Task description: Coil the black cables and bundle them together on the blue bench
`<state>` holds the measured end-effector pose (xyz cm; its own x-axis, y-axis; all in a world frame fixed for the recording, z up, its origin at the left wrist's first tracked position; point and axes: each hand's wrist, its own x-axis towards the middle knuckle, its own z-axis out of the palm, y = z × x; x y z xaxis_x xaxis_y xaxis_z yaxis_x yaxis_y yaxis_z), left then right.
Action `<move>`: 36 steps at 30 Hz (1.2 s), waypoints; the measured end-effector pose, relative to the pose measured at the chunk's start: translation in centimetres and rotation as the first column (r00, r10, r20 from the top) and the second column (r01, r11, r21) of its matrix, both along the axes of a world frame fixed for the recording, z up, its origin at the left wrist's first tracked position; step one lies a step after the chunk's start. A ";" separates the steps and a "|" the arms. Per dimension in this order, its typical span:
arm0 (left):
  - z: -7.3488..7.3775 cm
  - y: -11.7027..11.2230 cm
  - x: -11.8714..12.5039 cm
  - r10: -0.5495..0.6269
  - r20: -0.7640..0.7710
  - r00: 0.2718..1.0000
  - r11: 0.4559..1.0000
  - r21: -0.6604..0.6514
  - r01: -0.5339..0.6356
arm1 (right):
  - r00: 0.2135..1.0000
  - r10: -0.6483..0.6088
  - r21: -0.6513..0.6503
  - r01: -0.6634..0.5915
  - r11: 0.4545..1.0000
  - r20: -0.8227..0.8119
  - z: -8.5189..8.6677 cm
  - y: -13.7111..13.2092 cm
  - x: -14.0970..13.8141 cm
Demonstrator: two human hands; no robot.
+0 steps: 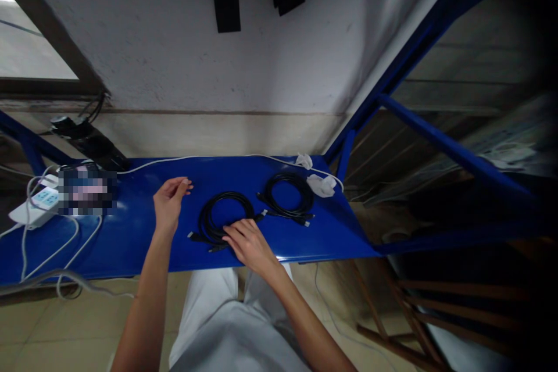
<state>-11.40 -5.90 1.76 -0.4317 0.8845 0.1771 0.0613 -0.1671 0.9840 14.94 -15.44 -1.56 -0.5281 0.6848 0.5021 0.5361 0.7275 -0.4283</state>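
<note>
We see the right hand [246,241] on the nearer black cable coil [204,218], at its lower right; can't tell if it's gripping. Left hand [171,197] is apart, fingertips together, contents unclear. Coil lies on the blue table [331,235], second coil [306,195] beside it, power strip [37,209] far left.

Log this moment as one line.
left hand: over table, grip unclear; right hand: on left coil; right coil: untouched, beside left coil; power strip: table's left end
</note>
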 end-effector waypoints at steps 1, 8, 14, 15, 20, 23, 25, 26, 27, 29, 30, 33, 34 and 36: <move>-0.3 0.1 -0.5 0.006 -0.008 1.000 1.000 -0.008 -0.006 | 1.000 -0.007 -0.006 0.007 1.000 -0.009 0.1 -0.1 0.0; -3.0 0.5 -3.2 0.024 -0.297 0.955 0.998 -0.042 -0.038 | 0.982 -0.094 0.007 0.096 0.995 -0.163 0.5 -0.6 0.8; -3.5 -1.1 -3.9 -0.089 -0.611 0.786 0.994 -0.009 0.106 | 0.915 -0.368 0.075 0.384 0.920 -0.165 1.1 1.4 6.5; -3.4 -1.4 -3.8 -0.091 -0.650 0.754 0.993 -0.001 0.119 | 0.900 -0.417 0.086 0.429 0.899 -0.129 1.2 1.9 7.7; -2.9 -3.5 -2.4 -0.052 -0.710 0.702 0.989 0.061 0.135 | 0.869 -0.491 0.103 0.483 0.869 0.064 0.8 3.6 12.1; -2.9 -5.4 -1.6 -0.027 -0.713 0.701 0.986 0.095 0.134 | 0.874 -0.468 0.073 0.462 0.884 0.132 0.0 3.8 12.8; -2.9 -6.5 -1.3 -0.008 -0.715 0.699 0.986 0.111 0.125 | 0.874 -0.464 0.058 0.461 0.886 0.147 -0.6 3.7 12.7; -2.8 -6.9 -1.3 0.001 -0.713 0.701 0.986 0.116 0.117 | 0.873 -0.466 0.057 0.463 0.885 0.145 -0.8 3.6 12.6; -2.8 -7.1 -1.2 0.007 -0.710 0.704 0.987 0.118 0.109 | 0.873 -0.468 0.058 0.465 0.883 0.138 -1.0 3.5 12.5; -2.7 -7.4 -1.2 0.008 -0.703 0.711 0.989 0.112 0.099 | 0.875 -0.471 0.061 0.467 0.882 0.115 -1.0 3.3 12.5; -2.6 -7.4 -1.2 0.006 -0.703 0.711 0.989 0.109 0.099 | 0.877 -0.469 0.057 0.465 0.883 0.102 -1.0 3.3 12.5; -2.6 -7.2 -1.1 -0.004 -0.712 0.702 0.987 0.107 0.115 | 0.893 -0.441 0.048 0.439 0.897 0.083 -0.5 3.1 13.2; -2.7 -7.1 -1.1 -0.009 -0.717 0.697 0.986 0.108 0.123 | 0.898 -0.433 0.049 0.430 0.902 0.084 -0.4 3.0 13.5; -2.9 -7.0 -1.1 -0.016 -0.725 0.689 0.984 0.109 0.138 | 0.902 -0.423 0.057 0.420 0.906 0.087 -0.2 2.8 14.4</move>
<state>-12.55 -12.93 -1.16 -0.0497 0.8469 0.5295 0.7194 -0.3374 0.6071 29.37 -12.60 -1.80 -0.2407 0.8364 0.4925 0.8328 0.4386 -0.3378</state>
